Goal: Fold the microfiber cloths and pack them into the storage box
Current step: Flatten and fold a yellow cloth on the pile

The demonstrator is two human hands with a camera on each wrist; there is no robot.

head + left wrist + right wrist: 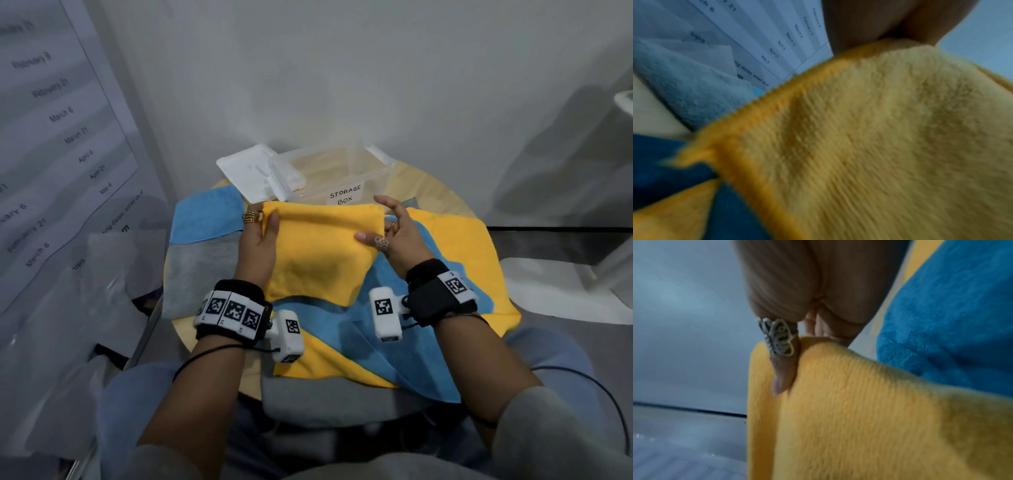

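Head view. A folded yellow cloth [318,250] is held up between both hands above a round wooden table [442,192]. The left hand [257,240] pinches the cloth's left edge near its far corner, thumb on the upper face and fingers behind. The right hand [397,236] grips the right edge, thumb across the near face, index finger raised free above the far right corner. The cloth's near end droops onto a blue cloth [394,342], which lies spread over another yellow cloth [459,246] on the near and right part of the table. Just beyond the held cloth stands a clear storage box [329,178], labelled and open, with its white lid [257,171] lying at its left. A second blue cloth [205,216] and a grey cloth [198,270] lie flat at the left.

Left wrist view. The yellow cloth [869,146] fills most of the frame, running away from the camera; the left hand [869,22] meets its far edge at the top, its fingers not discernible. The grey cloth [694,91] lies to the left.

Right wrist view. The right hand [797,288] clamps the yellow cloth [859,410], a ringed thumb pressed along its fold. The blue cloth [951,313] lies at the right.
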